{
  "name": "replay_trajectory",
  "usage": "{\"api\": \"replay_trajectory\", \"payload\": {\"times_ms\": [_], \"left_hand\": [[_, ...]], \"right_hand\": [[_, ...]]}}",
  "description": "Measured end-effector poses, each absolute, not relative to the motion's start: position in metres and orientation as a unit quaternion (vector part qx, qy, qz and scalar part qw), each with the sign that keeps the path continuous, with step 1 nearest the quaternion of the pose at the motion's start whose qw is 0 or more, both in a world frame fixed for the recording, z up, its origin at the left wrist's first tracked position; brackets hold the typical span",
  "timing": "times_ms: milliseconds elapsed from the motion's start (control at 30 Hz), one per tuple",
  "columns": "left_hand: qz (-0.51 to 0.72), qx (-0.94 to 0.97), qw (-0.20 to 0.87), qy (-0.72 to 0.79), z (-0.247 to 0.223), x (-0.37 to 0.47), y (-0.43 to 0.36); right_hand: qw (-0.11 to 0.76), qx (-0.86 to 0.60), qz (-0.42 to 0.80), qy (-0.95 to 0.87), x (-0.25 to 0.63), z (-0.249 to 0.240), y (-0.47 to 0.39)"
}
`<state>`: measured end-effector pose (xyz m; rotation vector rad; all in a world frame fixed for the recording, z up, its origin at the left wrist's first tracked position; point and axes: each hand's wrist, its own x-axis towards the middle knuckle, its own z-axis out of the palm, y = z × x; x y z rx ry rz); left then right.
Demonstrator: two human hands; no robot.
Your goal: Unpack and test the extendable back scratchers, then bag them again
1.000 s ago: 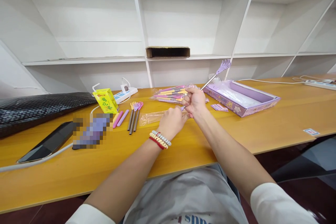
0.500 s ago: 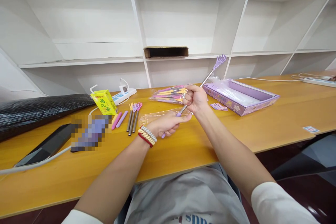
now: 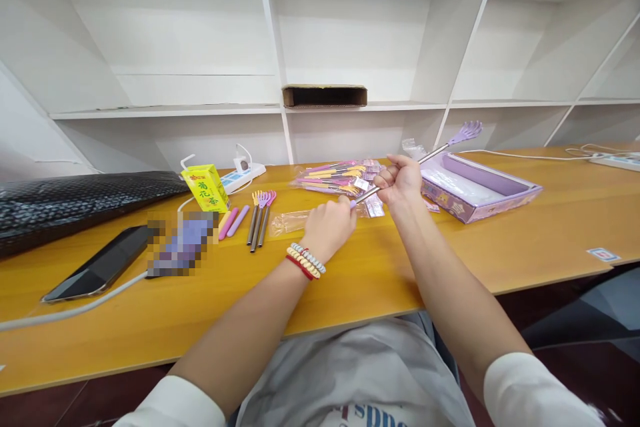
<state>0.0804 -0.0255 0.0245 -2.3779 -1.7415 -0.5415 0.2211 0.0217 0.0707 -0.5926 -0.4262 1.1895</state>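
Observation:
A back scratcher (image 3: 434, 154) with a metal rod and a purple claw head slants up to the right between my hands. My left hand (image 3: 330, 227) is wrapped round its purple handle end, most of which is hidden. Higher up, the fingers of my right hand (image 3: 400, 180) are closed on the metal rod. Flat on the table left of my hands lie several short metal rods with claw heads (image 3: 260, 220), next to a pink handle (image 3: 228, 223) and a purple handle (image 3: 238, 221). Behind my hands are bagged scratchers (image 3: 335, 175) in clear plastic.
An open purple box (image 3: 470, 210) with clear plastic inside stands at the right. A yellow drink carton (image 3: 206, 187), a black phone (image 3: 103, 263) and a power strip (image 3: 243, 177) are at the left. White shelves rise behind, holding a cardboard box (image 3: 325, 105).
The scratcher has tilted lower, its claw head moving right and down. My left hand has turned palm down and moved right and up; my right hand has moved right. The view has shifted slightly.

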Motion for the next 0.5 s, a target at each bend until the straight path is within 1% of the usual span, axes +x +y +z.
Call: {"api": "replay_trajectory", "payload": {"times_ms": [67, 133, 167, 233, 300, 367, 433, 500], "left_hand": [[-0.189, -0.801, 0.048, -0.566, 0.029, 0.082, -0.028], [-0.206, -0.829, -0.039, -0.519, 0.035, 0.082, -0.028], [-0.209, -0.840, -0.112, -0.489, 0.039, 0.080, -0.028], [-0.191, -0.825, -0.301, -0.439, 0.046, 0.076, -0.027], [-0.142, -0.747, -0.494, -0.421, 0.054, 0.070, -0.025], [-0.108, -0.662, -0.629, -0.394, 0.060, 0.063, -0.023], [-0.095, -0.604, -0.695, -0.377, 0.063, 0.056, -0.021], [-0.095, -0.583, -0.703, -0.395, 0.064, 0.046, -0.018]], "right_hand": [[0.760, -0.274, 0.552, -0.209, 0.228, 0.072, 0.023], [0.735, -0.271, 0.575, -0.235, 0.235, 0.073, 0.024], [0.719, -0.268, 0.590, -0.251, 0.238, 0.075, 0.023], [0.699, -0.255, 0.607, -0.281, 0.242, 0.079, 0.021], [0.701, -0.236, 0.599, -0.307, 0.243, 0.086, 0.019], [0.707, -0.217, 0.586, -0.332, 0.244, 0.095, 0.018], [0.708, -0.207, 0.577, -0.351, 0.250, 0.103, 0.022], [0.713, -0.216, 0.564, -0.355, 0.264, 0.109, 0.030]]}}
